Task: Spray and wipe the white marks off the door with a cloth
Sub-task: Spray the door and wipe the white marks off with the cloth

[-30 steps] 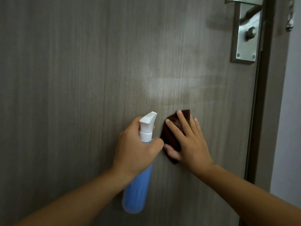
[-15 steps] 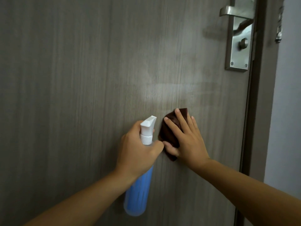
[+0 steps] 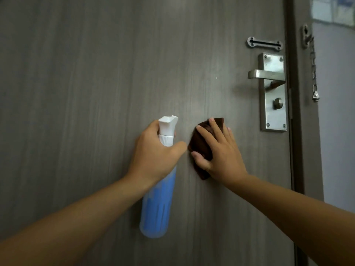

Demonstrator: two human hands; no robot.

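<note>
Two bare forearms reach up from the bottom edge toward the door [image 3: 96, 73]. Left hand [image 3: 155, 152] is wrapped around the neck of a spray bottle [image 3: 156, 208], thumb over the front; blue body hangs down below the fist, white nozzle [image 3: 167, 125] points up and to the right, close to the door face. Right hand [image 3: 221, 150] is flat, fingers spread, pressing a dark brown cloth [image 3: 197, 143] against the door just right of the bottle, roughly mid-height, nearer the door's right edge than its left. Cloth is folded, sticks out past the fingertips and under the palm. Farther up and right, near the door's right edge: metal lever handle [image 3: 265, 74] on a long plate [image 3: 273, 112], chain slot plate [image 3: 264, 43] above it. Chain [image 3: 313, 73] hangs on the frame. Tiny white speck [image 3: 216, 77] left of the handle. Wood grain grey-brown.
</note>
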